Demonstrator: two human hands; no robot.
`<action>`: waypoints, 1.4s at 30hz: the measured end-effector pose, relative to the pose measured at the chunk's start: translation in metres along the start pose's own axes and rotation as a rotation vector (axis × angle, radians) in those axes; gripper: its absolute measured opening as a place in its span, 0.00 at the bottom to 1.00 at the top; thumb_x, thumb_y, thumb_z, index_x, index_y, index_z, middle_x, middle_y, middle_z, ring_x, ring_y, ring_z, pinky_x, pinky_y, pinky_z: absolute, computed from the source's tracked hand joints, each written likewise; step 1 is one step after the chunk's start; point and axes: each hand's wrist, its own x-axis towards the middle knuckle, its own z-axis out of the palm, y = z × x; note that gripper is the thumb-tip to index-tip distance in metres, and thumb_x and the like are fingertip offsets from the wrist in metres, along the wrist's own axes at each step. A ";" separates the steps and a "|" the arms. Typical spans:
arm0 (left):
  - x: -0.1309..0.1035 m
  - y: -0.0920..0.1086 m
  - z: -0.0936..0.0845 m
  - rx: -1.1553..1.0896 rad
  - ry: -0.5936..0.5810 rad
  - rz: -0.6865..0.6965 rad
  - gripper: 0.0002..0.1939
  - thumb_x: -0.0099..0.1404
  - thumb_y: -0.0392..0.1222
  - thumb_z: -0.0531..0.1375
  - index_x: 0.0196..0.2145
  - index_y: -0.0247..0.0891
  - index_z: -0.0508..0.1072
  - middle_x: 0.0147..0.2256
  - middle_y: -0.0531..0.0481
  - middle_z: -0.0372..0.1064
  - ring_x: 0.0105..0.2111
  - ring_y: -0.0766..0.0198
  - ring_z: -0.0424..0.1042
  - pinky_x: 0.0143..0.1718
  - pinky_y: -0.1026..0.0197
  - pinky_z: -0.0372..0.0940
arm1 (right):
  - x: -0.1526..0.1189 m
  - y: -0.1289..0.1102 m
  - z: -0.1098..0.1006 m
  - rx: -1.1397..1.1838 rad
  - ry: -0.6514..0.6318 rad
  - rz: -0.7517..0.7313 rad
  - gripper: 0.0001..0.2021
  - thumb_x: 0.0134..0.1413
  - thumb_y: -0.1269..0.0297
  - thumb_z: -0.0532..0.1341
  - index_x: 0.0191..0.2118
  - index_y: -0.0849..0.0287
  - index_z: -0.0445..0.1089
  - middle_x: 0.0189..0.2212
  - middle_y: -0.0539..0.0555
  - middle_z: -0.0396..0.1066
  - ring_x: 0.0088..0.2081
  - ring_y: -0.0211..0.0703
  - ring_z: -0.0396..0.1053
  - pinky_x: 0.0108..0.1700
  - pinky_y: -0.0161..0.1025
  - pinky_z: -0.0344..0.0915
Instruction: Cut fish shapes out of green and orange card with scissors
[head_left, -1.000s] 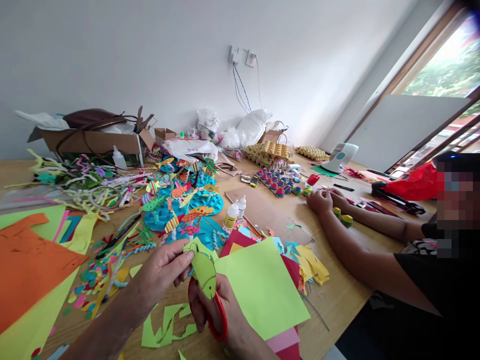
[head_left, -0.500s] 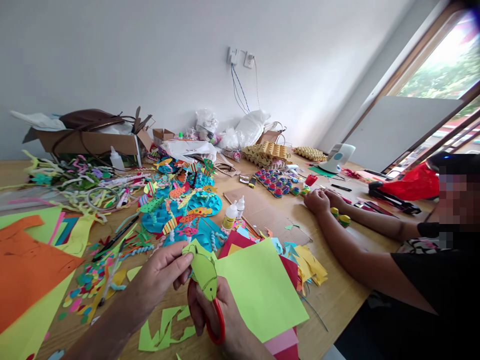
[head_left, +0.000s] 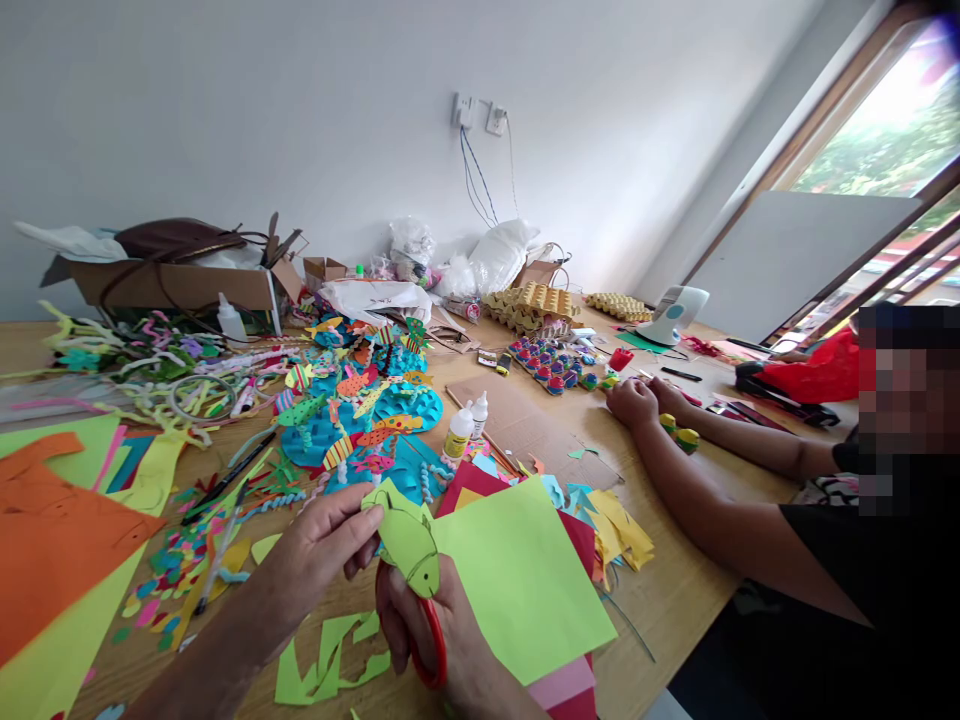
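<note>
My left hand [head_left: 334,535] pinches the tail end of a light green paper fish [head_left: 409,545] with an eye and fins drawn in black. Around the red handles of a pair of scissors [head_left: 433,650] my right hand [head_left: 442,610] is closed, just below the fish. The scissor blades are hidden behind the paper. Beside my right hand a light green sheet [head_left: 517,570] lies over red and pink paper. Green paper scraps [head_left: 322,660] rest on the table under my wrists.
Finished-looking colored paper fish [head_left: 390,430] stand on blue bases ahead. Two glue bottles [head_left: 459,432] are upright near the middle. Orange paper [head_left: 67,540] lies at left, pipe cleaners [head_left: 187,380] behind it. At right, another person's forearms [head_left: 697,480] rest on the table.
The fish and both hands have barely shifted; the fish tilts very slightly. The person at the right has leaned a little to the left.
</note>
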 end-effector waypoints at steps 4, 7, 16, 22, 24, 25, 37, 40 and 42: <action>0.001 -0.001 0.001 -0.016 0.045 -0.008 0.13 0.58 0.49 0.56 0.22 0.39 0.65 0.16 0.60 0.56 0.20 0.68 0.55 0.23 0.66 0.52 | 0.001 0.001 0.001 0.016 0.016 0.053 0.29 0.50 0.35 0.55 0.19 0.59 0.58 0.09 0.42 0.51 0.10 0.27 0.47 0.13 0.27 0.47; 0.000 0.000 0.001 -0.009 0.036 -0.003 0.13 0.57 0.49 0.56 0.21 0.39 0.63 0.16 0.60 0.54 0.19 0.68 0.53 0.22 0.66 0.51 | 0.001 0.000 0.002 0.009 0.014 0.072 0.29 0.50 0.37 0.55 0.16 0.59 0.55 0.08 0.43 0.51 0.11 0.27 0.47 0.14 0.27 0.48; -0.003 0.002 0.001 -0.003 -0.025 -0.016 0.14 0.59 0.49 0.54 0.21 0.40 0.61 0.17 0.61 0.48 0.19 0.69 0.48 0.21 0.65 0.47 | -0.002 -0.008 0.002 -0.033 0.093 0.101 0.23 0.51 0.46 0.58 0.17 0.59 0.58 0.10 0.44 0.55 0.14 0.29 0.52 0.17 0.27 0.52; -0.004 0.001 0.002 0.011 -0.015 -0.030 0.14 0.59 0.48 0.54 0.20 0.41 0.61 0.17 0.61 0.48 0.20 0.68 0.48 0.22 0.65 0.47 | -0.002 -0.002 0.002 -0.062 0.106 0.083 0.23 0.50 0.46 0.58 0.18 0.61 0.64 0.09 0.43 0.53 0.13 0.28 0.51 0.16 0.27 0.50; -0.003 0.001 0.001 0.011 -0.018 -0.031 0.14 0.59 0.49 0.54 0.20 0.41 0.61 0.17 0.61 0.48 0.20 0.68 0.47 0.22 0.65 0.46 | -0.001 0.000 0.002 -0.052 0.097 0.074 0.24 0.50 0.45 0.58 0.17 0.62 0.65 0.09 0.44 0.52 0.13 0.28 0.50 0.15 0.27 0.49; -0.003 0.002 0.001 0.009 -0.018 -0.031 0.14 0.59 0.49 0.54 0.20 0.40 0.61 0.17 0.61 0.47 0.20 0.68 0.47 0.22 0.65 0.46 | -0.001 0.001 0.002 -0.047 0.088 0.070 0.25 0.51 0.45 0.58 0.17 0.62 0.66 0.10 0.44 0.53 0.13 0.28 0.50 0.15 0.27 0.49; -0.002 0.002 -0.001 0.018 -0.036 -0.032 0.15 0.59 0.51 0.53 0.20 0.41 0.59 0.17 0.61 0.48 0.20 0.68 0.47 0.22 0.64 0.47 | -0.002 -0.002 0.000 0.041 0.034 0.043 0.24 0.49 0.45 0.59 0.19 0.64 0.68 0.12 0.46 0.55 0.16 0.29 0.49 0.16 0.27 0.49; -0.002 0.001 -0.002 0.015 -0.050 -0.022 0.15 0.59 0.51 0.53 0.20 0.41 0.58 0.17 0.61 0.49 0.19 0.69 0.47 0.22 0.65 0.47 | -0.002 -0.003 0.000 0.055 0.029 0.047 0.24 0.49 0.45 0.60 0.19 0.64 0.69 0.12 0.46 0.56 0.16 0.29 0.50 0.17 0.27 0.49; -0.001 0.000 -0.003 0.003 -0.053 -0.028 0.16 0.58 0.50 0.54 0.19 0.41 0.57 0.16 0.62 0.48 0.19 0.69 0.46 0.21 0.65 0.47 | -0.003 -0.002 0.000 0.068 0.027 0.039 0.23 0.50 0.46 0.60 0.20 0.64 0.70 0.12 0.46 0.56 0.16 0.29 0.51 0.17 0.27 0.50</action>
